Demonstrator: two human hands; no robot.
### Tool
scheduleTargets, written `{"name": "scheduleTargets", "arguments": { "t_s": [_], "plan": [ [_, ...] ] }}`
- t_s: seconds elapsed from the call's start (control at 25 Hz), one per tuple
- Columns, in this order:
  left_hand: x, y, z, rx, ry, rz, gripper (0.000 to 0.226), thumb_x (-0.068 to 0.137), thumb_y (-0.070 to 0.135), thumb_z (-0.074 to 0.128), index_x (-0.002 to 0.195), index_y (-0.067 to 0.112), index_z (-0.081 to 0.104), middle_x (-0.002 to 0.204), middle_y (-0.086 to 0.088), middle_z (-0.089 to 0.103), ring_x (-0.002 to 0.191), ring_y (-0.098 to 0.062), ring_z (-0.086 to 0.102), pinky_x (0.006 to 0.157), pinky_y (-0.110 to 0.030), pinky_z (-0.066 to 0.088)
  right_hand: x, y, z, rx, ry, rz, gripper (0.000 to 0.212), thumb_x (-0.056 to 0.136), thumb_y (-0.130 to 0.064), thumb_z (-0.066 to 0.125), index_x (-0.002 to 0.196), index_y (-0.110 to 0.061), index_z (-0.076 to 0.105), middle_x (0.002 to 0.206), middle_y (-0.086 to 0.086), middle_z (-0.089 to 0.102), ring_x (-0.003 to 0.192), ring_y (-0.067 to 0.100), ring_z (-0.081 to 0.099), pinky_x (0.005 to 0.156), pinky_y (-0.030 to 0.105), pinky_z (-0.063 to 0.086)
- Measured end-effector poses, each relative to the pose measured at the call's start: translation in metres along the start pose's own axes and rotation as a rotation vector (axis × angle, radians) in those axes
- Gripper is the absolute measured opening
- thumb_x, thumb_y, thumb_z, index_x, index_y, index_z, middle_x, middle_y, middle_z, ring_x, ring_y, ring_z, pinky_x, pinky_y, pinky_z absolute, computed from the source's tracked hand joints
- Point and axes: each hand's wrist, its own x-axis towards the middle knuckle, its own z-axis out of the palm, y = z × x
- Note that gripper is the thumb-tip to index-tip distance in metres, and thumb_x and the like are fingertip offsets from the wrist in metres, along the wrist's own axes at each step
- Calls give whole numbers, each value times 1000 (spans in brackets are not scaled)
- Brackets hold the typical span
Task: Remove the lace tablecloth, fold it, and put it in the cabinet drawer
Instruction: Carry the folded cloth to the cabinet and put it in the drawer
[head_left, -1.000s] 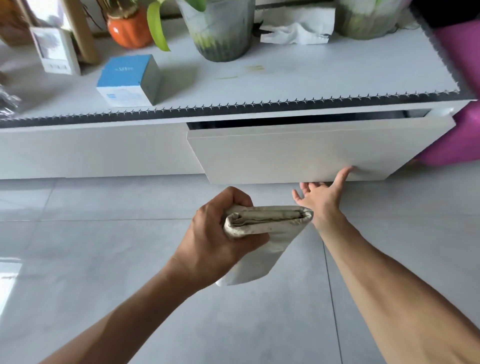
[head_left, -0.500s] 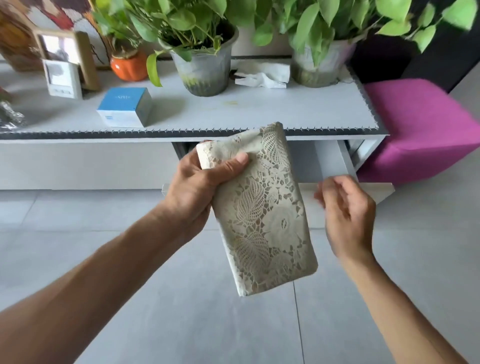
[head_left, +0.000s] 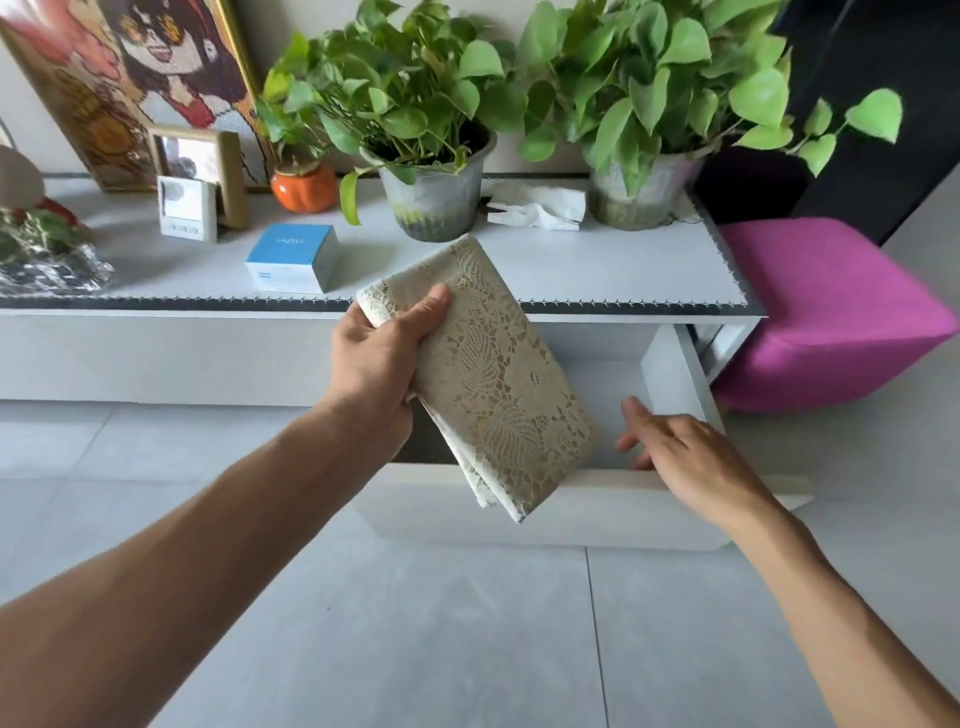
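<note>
Folded lace tablecloth (head_left: 493, 374) hangs at center frame, pinched at its upper corner by the left hand (head_left: 382, 364), thumb across the cloth, above the pulled-out drawer (head_left: 524, 512) of a low white cabinet (head_left: 156, 358). At lower right, the right hand (head_left: 685, 457) rests loosely spread on the drawer's front edge, holding nothing. A magenta stool (head_left: 831, 312) sits at far right.

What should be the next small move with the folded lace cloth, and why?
Probably lower the folded lace cloth into the drawer: the left hand grips it above the pulled-out drawer, and the right hand rests at the drawer's front edge.
</note>
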Motion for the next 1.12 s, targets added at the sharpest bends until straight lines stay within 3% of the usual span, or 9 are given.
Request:
{"name": "scheduleTargets", "arguments": {
  "t_s": [0.2, 0.32, 0.44, 0.52, 0.6, 0.72, 0.8, 0.92, 1.12],
  "plan": [
    [1, -3, 15, -31, -17, -51, 42, 82, 18, 76, 120, 5, 63, 105, -11, 75, 92, -25, 74, 85, -48, 58, -15, 1, -8, 225, -337, 82, 91, 54, -103, 12, 95, -48, 73, 93, -13, 76, 86, 12, 66, 82, 29, 42],
    [7, -6, 27, -111, -57, -82, 39, 85, 24, 73, 119, 7, 64, 105, -9, 76, 91, -22, 74, 84, -48, 58, -5, 1, -14, 920, -469, 27, 94, 58, -98, 36, 123, -37, 66, 125, -5, 69, 109, 21, 66, 104, 46, 42],
    [17, -18, 35, -116, -40, -82, 42, 85, 27, 74, 121, 9, 63, 107, -9, 75, 95, -22, 73, 86, -46, 58, 1, -9, -12, 1299, -601, -47, 81, 73, -70, 64, 137, -22, 55, 137, 13, 60, 121, 32, 61, 99, 55, 49],
    [22, -33, 27, -60, -20, -120, 46, 84, 28, 74, 123, 8, 61, 107, -9, 75, 96, -22, 72, 89, -43, 57, 6, -7, -7, 1238, -533, -16, 68, 70, -35, 82, 130, -15, 58, 124, 14, 68, 104, 29, 69, 79, 45, 59],
    [26, -46, 8, 14, -58, -220, 50, 86, 33, 69, 125, 4, 59, 98, -9, 73, 87, -22, 71, 81, -37, 57, 15, -1, -6, 1167, -406, 96, 62, 63, -12, 79, 122, -13, 60, 112, 13, 72, 89, 25, 71, 64, 39, 58],
    [36, -65, -16, 81, -161, -439, 50, 92, 49, 52, 109, 3, 64, 90, -11, 70, 84, -27, 68, 78, -42, 57, 37, 8, -5, 1045, -261, 244, 52, 69, 4, 60, 114, -23, 61, 113, 17, 65, 92, 30, 60, 65, 38, 48],
    [44, -74, -20, 160, -109, -492, 36, 97, 42, 50, 100, 10, 64, 91, -11, 70, 81, -28, 69, 74, -47, 60, 52, 9, -2, 975, -265, 340, 50, 77, 2, 51, 118, -25, 57, 112, 15, 61, 95, 31, 56, 69, 40, 46],
    [57, -88, -23, 285, -153, -458, 26, 101, 20, 46, 125, 22, 56, 110, -11, 63, 84, -26, 68, 64, -40, 61, 78, 4, 0, 951, -293, 408, 36, 82, -1, 49, 109, -24, 57, 114, 14, 59, 99, 31, 58, 78, 47, 50],
    [78, -106, -26, 491, -295, -477, 69, 92, -10, 44, 136, 43, 40, 124, -18, 57, 84, -28, 67, 64, -39, 61, 123, 4, 16, 714, -99, 313, 82, 75, 20, 49, 143, -26, 43, 135, 14, 50, 117, 29, 52, 85, 36, 50]
  ]
}}
